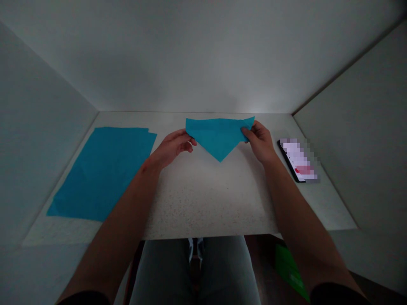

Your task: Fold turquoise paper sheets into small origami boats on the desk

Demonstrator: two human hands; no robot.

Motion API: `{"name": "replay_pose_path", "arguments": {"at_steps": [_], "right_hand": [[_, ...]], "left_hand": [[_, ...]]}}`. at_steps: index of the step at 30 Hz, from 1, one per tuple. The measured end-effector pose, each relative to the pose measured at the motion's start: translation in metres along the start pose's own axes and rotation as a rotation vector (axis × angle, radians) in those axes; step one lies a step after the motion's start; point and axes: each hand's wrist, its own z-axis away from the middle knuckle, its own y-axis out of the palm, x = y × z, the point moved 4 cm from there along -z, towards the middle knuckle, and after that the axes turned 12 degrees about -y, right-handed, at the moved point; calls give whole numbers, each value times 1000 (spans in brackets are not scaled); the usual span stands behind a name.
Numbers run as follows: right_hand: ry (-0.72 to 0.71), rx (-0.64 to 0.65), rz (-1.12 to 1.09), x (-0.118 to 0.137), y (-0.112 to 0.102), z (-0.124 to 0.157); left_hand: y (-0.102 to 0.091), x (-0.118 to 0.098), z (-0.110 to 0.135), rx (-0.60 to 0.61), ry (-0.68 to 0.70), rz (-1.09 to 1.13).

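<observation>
A folded blue sheet of paper (219, 135) is held up near the back of the white table, with a straight upper edge and a point hanging downward. My left hand (174, 146) is at its left end, with some fingertips tucked behind the paper and the lower fingers curled below. At the right end, my right hand (259, 137) pinches the paper, thumb on the near face and fingers behind. More blue sheets (98, 173) lie flat to the left of my left forearm, one corner jutting out from under another.
A phone (297, 161) with a lit, blurred screen lies on the right of the white speckled table (206, 207). White walls (190, 55) enclose the table at the back and both sides. Below the front edge are my legs and a green object (291, 269) at the right.
</observation>
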Motion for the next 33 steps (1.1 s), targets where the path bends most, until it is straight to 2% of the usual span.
{"name": "replay_pose_path", "arguments": {"at_steps": [3, 6, 10, 12, 21, 33], "right_hand": [[16, -2, -16, 1, 1, 1], [37, 34, -32, 0, 4, 2], [65, 69, -87, -3, 6, 2], [81, 86, -136, -3, 7, 2], [43, 215, -152, 9, 14, 5], [71, 234, -191, 6, 10, 6]], "left_hand": [[-1, 3, 0, -35, 56, -97], [-5, 3, -1, -134, 107, -146], [-16, 5, -4, -310, 103, -81], [-20, 7, -6, -353, 82, -21], [-23, 10, -7, -381, 53, 66], [-25, 11, -7, -419, 51, 11]]}}
